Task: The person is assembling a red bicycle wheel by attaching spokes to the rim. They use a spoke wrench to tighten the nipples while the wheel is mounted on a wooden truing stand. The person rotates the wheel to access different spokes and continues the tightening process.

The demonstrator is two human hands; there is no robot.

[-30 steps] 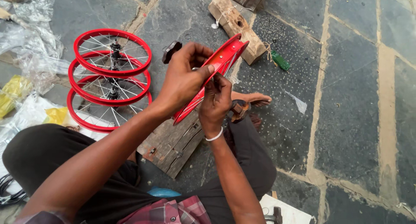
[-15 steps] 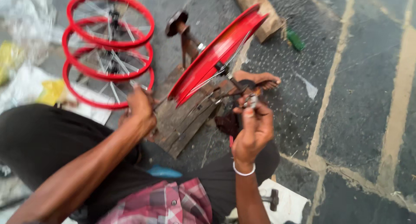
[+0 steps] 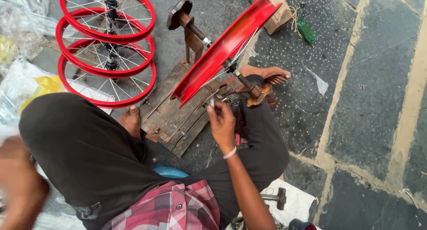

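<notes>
Rust-brown for the stand (image 3: 191, 34), red for the rim (image 3: 224, 50): logged both on the wooden board (image 3: 178, 119) at scene centre, with the rim tilted on its axle, high edge far and right, low edge near and left. Compared against half a second earlier: found the rim in much the same seat on the stand, but no longer touched at its near-left edge. Traced the left hand (image 3: 20, 181) to the near-left corner, well apart from the rim and beside the dark-trousered knee; too blurred there, so could not tell whether open or clenched. Found the right hand (image 3: 221, 123) just near of the rim's low edge, fingers pinched around a small metal tool (image 3: 212, 103) held up towards the spokes; could not tell whether touching them. Checked one second earlier: had both hands clasped on the rim itself; recorded neither on it at this reading. Judged from that: rim carried by the stand alone, and the work moved from holding the rim to the tool at the spokes. Noted also three red spoked wheels (image 3: 106, 48) stacked far left, a bare foot (image 3: 267, 73) just right of the stand, a hammer (image 3: 273, 196) on white sheeting near right, and a green bottle (image 3: 307, 32) far right.
</notes>
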